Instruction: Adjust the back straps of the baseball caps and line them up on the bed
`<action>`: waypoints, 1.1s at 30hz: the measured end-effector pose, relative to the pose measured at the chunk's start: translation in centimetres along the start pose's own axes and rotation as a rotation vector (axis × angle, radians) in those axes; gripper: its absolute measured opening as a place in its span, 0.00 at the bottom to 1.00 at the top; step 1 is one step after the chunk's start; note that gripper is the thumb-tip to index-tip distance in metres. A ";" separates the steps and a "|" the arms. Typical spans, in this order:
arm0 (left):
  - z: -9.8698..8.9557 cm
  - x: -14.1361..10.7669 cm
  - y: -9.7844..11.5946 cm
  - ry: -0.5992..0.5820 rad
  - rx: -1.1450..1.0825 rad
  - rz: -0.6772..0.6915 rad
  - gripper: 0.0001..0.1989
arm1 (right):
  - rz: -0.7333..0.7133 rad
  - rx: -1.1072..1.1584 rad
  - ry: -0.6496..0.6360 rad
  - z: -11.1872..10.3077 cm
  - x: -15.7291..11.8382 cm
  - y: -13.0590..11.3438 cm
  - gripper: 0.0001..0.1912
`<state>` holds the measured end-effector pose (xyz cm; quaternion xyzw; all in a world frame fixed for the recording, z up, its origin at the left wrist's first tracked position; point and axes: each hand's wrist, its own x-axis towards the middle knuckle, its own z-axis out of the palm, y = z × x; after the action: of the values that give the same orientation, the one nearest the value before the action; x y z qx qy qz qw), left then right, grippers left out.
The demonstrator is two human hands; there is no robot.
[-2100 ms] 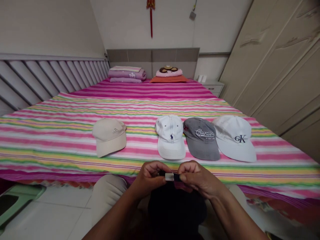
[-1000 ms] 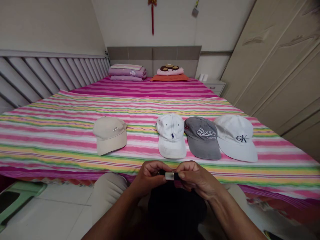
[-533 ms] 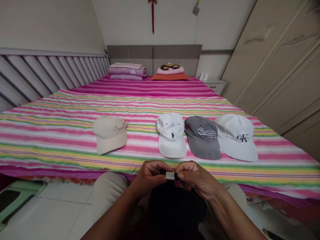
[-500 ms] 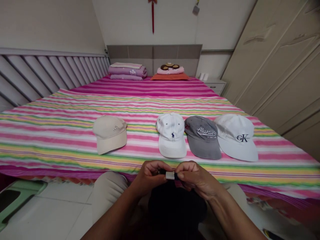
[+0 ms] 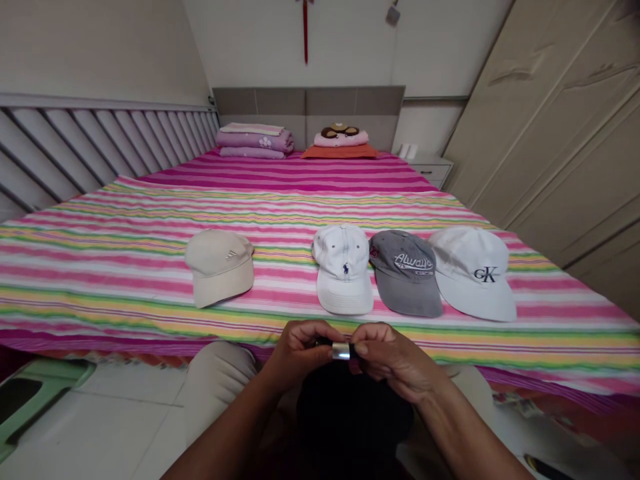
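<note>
Lower left of the frame: a green plastic stool (image 5: 40, 380) on white floor tiles (image 5: 115, 427). Above it, upper left, a slatted grey bed rail (image 5: 90, 143) runs along the side of the bed. A pink, yellow and green striped bedsheet (image 5: 100, 293) fills the middle of the frame.

Caps on the sheet, left to right: a beige cap (image 5: 219, 268) set well apart, a white cap with a navy polo-player logo (image 5: 344, 270), a grey "Always" cap (image 5: 406, 273), and a white "CK" cap (image 5: 473, 273). The last three sit close together, brims toward me.

Bottom centre: my left hand (image 5: 300, 357) and right hand (image 5: 393, 357) are close together just in front of the bed edge, both pinching a black cap strap (image 5: 325, 342) on either side of its metal slider (image 5: 341, 351). The black cap (image 5: 355, 417) sits right below my hands, over my lap, between my beige-trousered knees (image 5: 217, 377).

Far end, centre: folded purple bedding (image 5: 253, 141), an orange pillow (image 5: 340, 153) and a grey headboard (image 5: 310, 100). Upper right: cream wardrobe doors (image 5: 545, 113).
</note>
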<state>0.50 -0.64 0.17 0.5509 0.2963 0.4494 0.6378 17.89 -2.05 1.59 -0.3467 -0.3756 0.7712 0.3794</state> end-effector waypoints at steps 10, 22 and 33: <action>0.4 0.3 -0.7 0.079 -0.031 0.008 0.04 | -0.031 -0.041 0.002 0.9 0.1 0.5 0.12; 0.6 0.2 -0.8 0.083 -0.005 -0.027 0.05 | -0.127 0.021 0.109 0.7 0.3 0.9 0.13; 0.5 0.2 -0.8 0.055 -0.070 -0.089 0.05 | -0.143 -0.045 0.187 0.7 -0.2 0.2 0.13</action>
<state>1.26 -0.71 -0.50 0.5021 0.3220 0.4455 0.6676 17.33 -2.50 1.85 -0.3978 -0.3797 0.6979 0.4588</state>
